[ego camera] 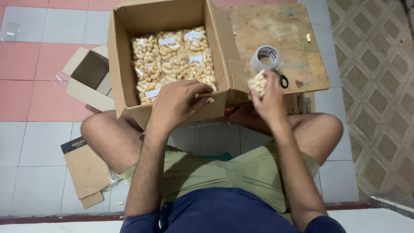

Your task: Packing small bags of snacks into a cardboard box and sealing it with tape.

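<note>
An open cardboard box (123, 64) stands in front of me, filled with several clear packets of pale curled pasta snacks (172, 60). My left hand (179, 101) rests on the box's near wall, fingers curled over the packets at the front edge. My right hand (271, 97) is closed around one small packet of the same snacks (258, 82), held just outside the box's right flap.
A worn wooden board (293, 26) lies right of the box, carrying a roll of clear tape (266, 57), scissors (282, 80) and one loose snack piece (308, 38). A smaller open carton (88, 75) and flattened cardboard (86, 168) sit on the tiled floor at left.
</note>
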